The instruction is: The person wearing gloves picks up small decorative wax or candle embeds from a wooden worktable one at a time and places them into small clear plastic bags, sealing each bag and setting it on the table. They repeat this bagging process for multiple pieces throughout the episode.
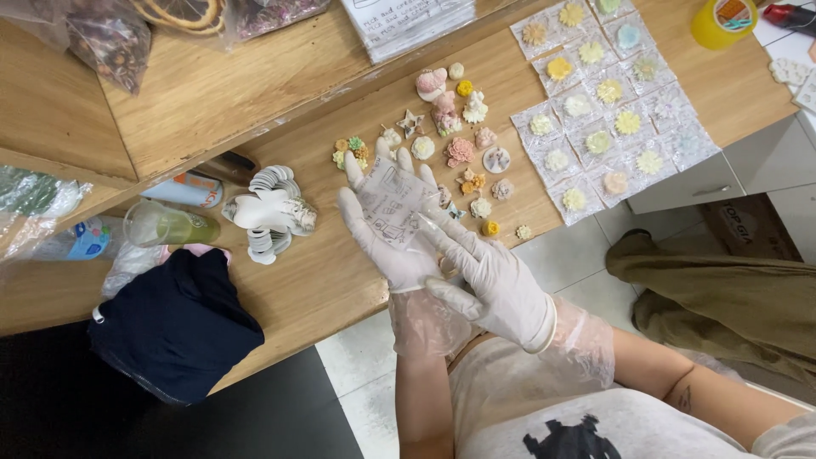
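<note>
- Wooden worktop [340, 280] is carrying small pastel flower pieces [463, 153] and bagged ones [608, 127].
- We are laying a small clear printed bag [391, 204] flat on our open gloved left hand [387, 234], long axis running toward the fingertips.
- Our right hand [489, 276], the nearer one, is pinching the bag's near edge.
</note>
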